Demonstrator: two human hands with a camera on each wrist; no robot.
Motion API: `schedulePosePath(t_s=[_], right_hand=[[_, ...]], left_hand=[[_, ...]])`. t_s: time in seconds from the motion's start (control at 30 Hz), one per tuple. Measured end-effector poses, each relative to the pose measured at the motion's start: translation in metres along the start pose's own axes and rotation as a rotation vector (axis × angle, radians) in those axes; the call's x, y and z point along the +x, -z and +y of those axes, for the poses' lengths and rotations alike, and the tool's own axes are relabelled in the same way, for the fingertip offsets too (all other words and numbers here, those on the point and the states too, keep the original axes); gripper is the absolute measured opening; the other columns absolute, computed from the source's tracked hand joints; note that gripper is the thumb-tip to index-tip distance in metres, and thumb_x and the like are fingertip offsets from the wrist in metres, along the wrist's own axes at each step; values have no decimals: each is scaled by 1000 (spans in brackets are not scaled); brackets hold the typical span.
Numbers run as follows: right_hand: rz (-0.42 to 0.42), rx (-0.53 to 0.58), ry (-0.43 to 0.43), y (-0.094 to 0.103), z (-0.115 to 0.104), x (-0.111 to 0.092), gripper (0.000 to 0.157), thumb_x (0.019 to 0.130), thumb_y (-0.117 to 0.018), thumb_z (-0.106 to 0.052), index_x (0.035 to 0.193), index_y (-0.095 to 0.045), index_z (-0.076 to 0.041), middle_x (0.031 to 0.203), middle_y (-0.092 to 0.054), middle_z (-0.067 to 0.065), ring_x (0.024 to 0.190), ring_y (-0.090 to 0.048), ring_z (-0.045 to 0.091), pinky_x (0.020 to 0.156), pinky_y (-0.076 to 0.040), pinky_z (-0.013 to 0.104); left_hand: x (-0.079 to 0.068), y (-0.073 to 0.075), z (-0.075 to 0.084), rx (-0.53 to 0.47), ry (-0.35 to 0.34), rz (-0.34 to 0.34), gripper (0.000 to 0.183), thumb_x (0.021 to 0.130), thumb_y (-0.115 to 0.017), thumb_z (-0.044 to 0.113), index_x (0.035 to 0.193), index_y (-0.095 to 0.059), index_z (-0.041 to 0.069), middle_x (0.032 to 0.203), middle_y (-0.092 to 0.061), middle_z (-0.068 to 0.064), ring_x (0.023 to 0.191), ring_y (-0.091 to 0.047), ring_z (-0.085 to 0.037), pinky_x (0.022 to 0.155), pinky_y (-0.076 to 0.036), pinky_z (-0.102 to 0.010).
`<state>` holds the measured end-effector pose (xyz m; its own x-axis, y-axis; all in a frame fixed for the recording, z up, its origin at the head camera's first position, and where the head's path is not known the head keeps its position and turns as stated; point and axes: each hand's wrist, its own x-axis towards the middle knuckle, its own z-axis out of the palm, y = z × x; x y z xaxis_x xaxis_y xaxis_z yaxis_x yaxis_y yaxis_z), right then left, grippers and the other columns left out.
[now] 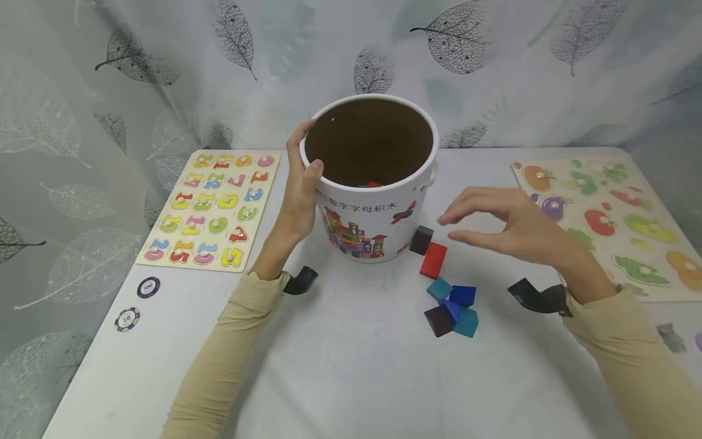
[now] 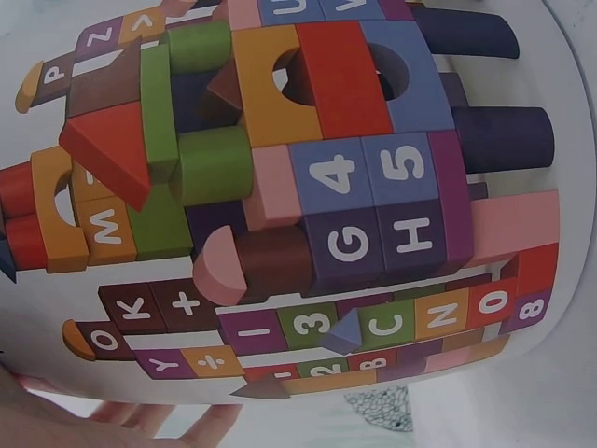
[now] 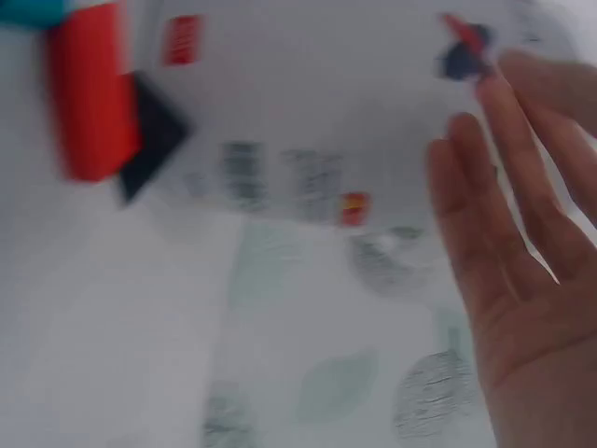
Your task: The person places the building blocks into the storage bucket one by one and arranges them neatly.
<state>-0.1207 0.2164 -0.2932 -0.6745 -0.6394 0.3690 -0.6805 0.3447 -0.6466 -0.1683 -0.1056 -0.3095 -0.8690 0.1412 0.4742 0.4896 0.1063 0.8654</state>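
A white bucket [image 1: 356, 196] printed with pictures of coloured blocks stands at the back middle. My left hand [image 1: 299, 198] grips its left rim, thumb over the edge and fingers along the outer wall. Through the mouth, a bit of a red piece [image 1: 375, 184] shows at the bottom; the rest inside is hidden. Right of the bucket my right hand [image 1: 501, 224] hovers with nothing in it, thumb and fingers apart. Below its fingertips lie a black block [image 1: 421, 240] and a red block [image 1: 433, 260]. Nearer are a teal block [image 1: 439, 289], a blue triangle [image 1: 452, 311] and several others.
A number puzzle board [image 1: 211, 210] lies at the left, with two poker chips, one dark [image 1: 148, 287] and one white-and-blue [image 1: 127, 319], in front of it. A fruit and vegetable puzzle board [image 1: 631, 225] lies at the right, partly behind my right hand. A leaf-patterned curtain [image 1: 329, 49] hangs behind.
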Motion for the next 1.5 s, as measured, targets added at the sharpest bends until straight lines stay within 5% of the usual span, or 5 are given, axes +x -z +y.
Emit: schedulePosePath(t_s=[0.17, 0.33, 0.67, 1.1, 1.5], right_hand=[[-191, 7, -145, -23, 30, -15, 37, 79, -79, -5, 112, -72, -20, 108, -70, -8, 102, -64, 7, 87, -55, 27], [-275, -60, -230, -37, 41, -18, 39, 80, -76, -2, 114, -72, -20, 115, -69, -8, 111, -60, 14, 91, -54, 45], [-409, -182, -257, -43, 43, -19, 38, 81, -75, -4, 114, -73, -20, 114, -70, -7, 112, -56, 18, 91, -53, 42], [-342, -273, -360, -18, 57, -47, 40, 75, -81, -3, 110, -73, -21, 110, -69, -5, 109, -56, 20, 90, -54, 46], [-175, -275, -228, -13, 49, -39, 45, 70, -86, -6, 109, -72, -23, 104, -67, -10, 97, -60, 6, 81, -56, 25]], left_hand=[[-2, 1, -1, -7, 9, 7, 106, 76, -44, 85, 152, -16, 16, 153, -30, -11, 134, -39, -33, 108, -33, -59], [-2, 1, -2, -22, 14, -6, 101, 78, -44, 80, 152, -16, 17, 153, -30, -11, 133, -39, -34, 107, -34, -60], [-1, -2, 0, -15, 10, -9, 105, 76, -43, 84, 152, -16, 15, 153, -31, -10, 133, -41, -31, 107, -36, -59], [1, -1, 1, 0, 20, -5, 111, 73, -42, 88, 152, -15, 14, 153, -31, -11, 133, -40, -33, 106, -35, -60], [0, 0, 0, -9, 11, -9, 108, 75, -43, 87, 152, -15, 16, 152, -31, -12, 133, -40, -34, 107, -35, -60]])
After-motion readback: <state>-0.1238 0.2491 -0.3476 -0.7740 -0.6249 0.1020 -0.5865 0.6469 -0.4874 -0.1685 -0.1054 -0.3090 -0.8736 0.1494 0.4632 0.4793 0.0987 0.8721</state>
